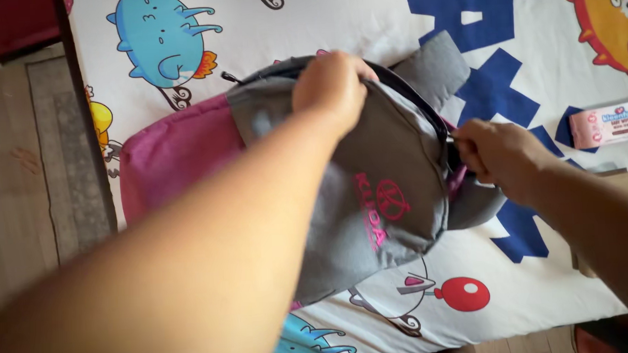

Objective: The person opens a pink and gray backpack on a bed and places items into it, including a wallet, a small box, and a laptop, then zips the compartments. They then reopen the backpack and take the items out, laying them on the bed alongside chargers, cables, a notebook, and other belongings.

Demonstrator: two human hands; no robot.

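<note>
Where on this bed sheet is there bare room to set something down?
Free sheet lies above the pink wipes pack, right of the backpack, and below it around the red balloon print. The middle is crowded: the left hand and right hand grip the backpack.

Backpack point(370, 195) lying on the bedsheet point(531, 23), left hand point(332, 85) on its top edge, right hand point(498, 156) at its right side. Packet of wipes point(608, 123) farther right on the sheet, apart from the backpack. Floor point(22, 180) to the left of the bed.
</note>
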